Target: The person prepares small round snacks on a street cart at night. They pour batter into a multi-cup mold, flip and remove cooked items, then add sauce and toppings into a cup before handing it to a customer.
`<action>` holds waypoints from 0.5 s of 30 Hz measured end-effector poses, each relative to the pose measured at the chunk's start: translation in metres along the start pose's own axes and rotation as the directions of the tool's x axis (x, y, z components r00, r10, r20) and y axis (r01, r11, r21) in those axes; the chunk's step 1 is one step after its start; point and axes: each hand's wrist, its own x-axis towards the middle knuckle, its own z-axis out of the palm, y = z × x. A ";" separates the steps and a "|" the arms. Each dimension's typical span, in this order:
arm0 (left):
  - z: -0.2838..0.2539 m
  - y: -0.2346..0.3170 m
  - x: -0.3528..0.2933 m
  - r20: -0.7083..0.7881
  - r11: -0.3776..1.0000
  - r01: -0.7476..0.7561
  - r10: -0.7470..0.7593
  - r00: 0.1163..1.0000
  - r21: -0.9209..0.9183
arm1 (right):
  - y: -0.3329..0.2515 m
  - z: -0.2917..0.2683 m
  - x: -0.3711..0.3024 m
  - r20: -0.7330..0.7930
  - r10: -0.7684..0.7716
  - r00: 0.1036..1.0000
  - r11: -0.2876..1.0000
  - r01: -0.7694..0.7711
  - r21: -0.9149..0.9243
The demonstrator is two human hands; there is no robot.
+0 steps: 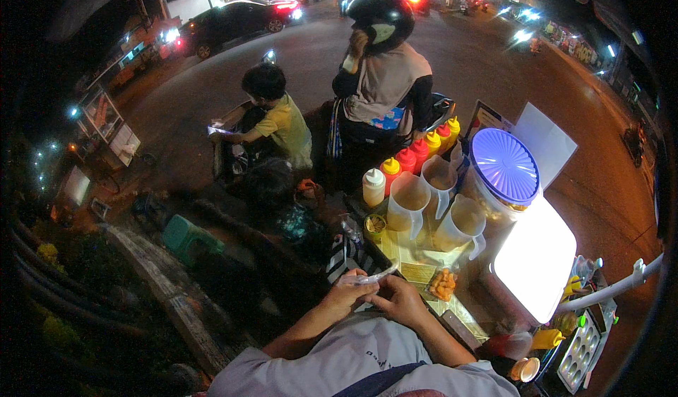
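Observation:
In front of my body, my left hand (350, 291) and my right hand (401, 299) meet, fingers closed. Between them is a thin strip of whitish, see-through plastic (385, 273), its loose end sticking up to the right. It looks like part of a small bag, but my fingers cover most of it. Just right of my right hand, a clear bag of orange fried pieces (443, 285) lies on the stall counter (462, 309). Beyond it stand three translucent measuring jugs (407, 203).
Red, yellow and white squeeze bottles (390, 173) line the counter's far edge. To the right are a purple-lidded tub (504, 165), a bright white panel (534, 259) and a round-cupped pan (580, 353). A child (286, 125) and a helmeted person (385, 79) are ahead; a green stool (189, 239) is left.

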 end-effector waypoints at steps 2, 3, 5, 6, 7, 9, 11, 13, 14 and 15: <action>0.001 -0.002 0.005 0.010 1.000 0.026 -0.026 1.000 -0.015 | 0.012 0.007 0.004 0.000 0.026 1.000 0.987 -0.025 0.157; 0.001 -0.003 0.008 -0.004 0.999 0.039 -0.039 0.999 -0.016 | 0.018 0.010 0.006 -0.005 0.025 1.000 0.966 -0.023 0.258; 0.002 -0.003 0.010 0.053 0.993 0.059 -0.054 0.997 -0.104 | 0.029 0.011 0.006 -0.005 0.048 0.999 0.924 -0.043 0.379; 0.001 -0.003 0.011 0.068 0.988 0.075 -0.066 0.995 -0.134 | 0.034 0.010 0.006 0.001 0.072 0.997 0.914 -0.066 0.400; 0.002 -0.004 0.011 0.113 0.983 0.062 -0.043 0.993 -0.171 | 0.038 0.009 0.004 0.000 0.069 0.998 0.900 -0.062 0.431; 0.001 -0.005 0.012 0.183 0.973 0.045 -0.004 0.983 -0.225 | 0.045 0.008 0.004 -0.013 0.127 0.992 0.859 -0.103 0.502; -0.002 -0.010 0.010 0.110 0.955 0.008 0.025 0.994 -0.297 | 0.052 0.005 0.003 -0.041 0.177 0.983 0.843 -0.130 0.522; -0.011 -0.014 0.011 0.107 0.932 -0.008 0.050 0.993 -0.363 | 0.060 0.002 0.002 -0.084 0.228 0.970 0.860 -0.160 0.484; -0.019 -0.015 0.012 0.140 0.919 -0.003 0.063 0.988 -0.394 | 0.063 0.002 0.003 -0.104 0.253 0.962 0.852 -0.170 0.495; -0.026 -0.016 0.012 0.184 0.899 0.009 0.079 0.980 -0.438 | 0.066 0.001 0.003 -0.127 0.262 0.957 0.848 -0.165 0.504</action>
